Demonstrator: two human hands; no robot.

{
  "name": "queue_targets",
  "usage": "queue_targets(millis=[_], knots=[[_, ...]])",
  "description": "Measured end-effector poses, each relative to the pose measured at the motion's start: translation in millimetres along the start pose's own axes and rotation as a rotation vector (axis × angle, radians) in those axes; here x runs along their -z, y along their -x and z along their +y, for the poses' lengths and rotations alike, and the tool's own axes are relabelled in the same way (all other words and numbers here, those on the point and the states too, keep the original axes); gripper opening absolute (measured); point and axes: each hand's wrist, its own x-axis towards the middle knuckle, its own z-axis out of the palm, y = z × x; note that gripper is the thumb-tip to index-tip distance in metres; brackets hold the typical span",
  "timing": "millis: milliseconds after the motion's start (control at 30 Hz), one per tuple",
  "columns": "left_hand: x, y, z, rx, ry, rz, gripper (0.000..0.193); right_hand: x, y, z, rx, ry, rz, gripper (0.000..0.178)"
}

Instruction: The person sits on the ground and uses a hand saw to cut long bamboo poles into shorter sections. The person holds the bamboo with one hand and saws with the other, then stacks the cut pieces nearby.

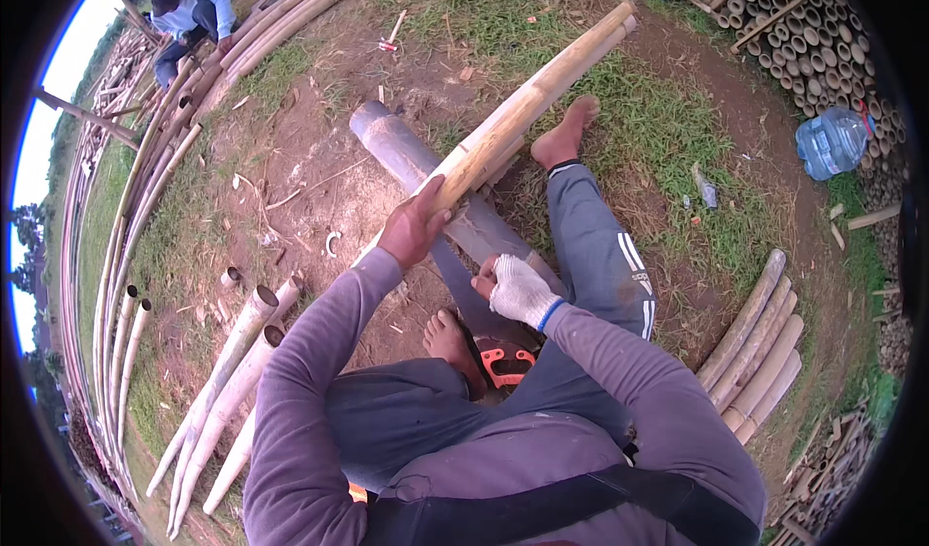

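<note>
My bare left hand [414, 225] is wrapped round the lower end of a long yellowish bamboo pole [513, 118], which slants up to the right. Paler bamboo shows along the pole's edges; whether it is a separate piece I cannot tell. Under the pole lies a thick grey-brown log [399, 147], crossing it on the ground. My right hand [520, 291], in a white knit glove with a blue cuff, is closed near the log's lower end; what its fingers hold, if anything, is hidden. Below it, a handsaw [503, 365] with an orange handle rests between my legs, blade pointing up-left.
Cut bamboo poles [232, 352] lie at the left, and shorter bamboo lengths [755, 343] at the right. Stacked bamboo [808, 33] and a blue water jug [832, 144] stand at upper right. A co-worker [194, 14] crouches by long poles at upper left.
</note>
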Motion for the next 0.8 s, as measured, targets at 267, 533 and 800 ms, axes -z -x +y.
queue_targets(millis=[267, 533, 800], knots=[[4, -10, -8, 0.122, -0.434, -0.020, 0.058, -59, 78, 6, -0.079, 0.945, -0.965, 0.046], [22, -30, -14, 0.212, -0.688, -0.060, 0.047, -79, 80, 31, -0.077, 0.984, -1.130, 0.055], [14, -42, -20, 0.247, -0.673, -0.078, 0.041, -91, 77, 69, -0.162, 0.652, -1.106, 0.054]])
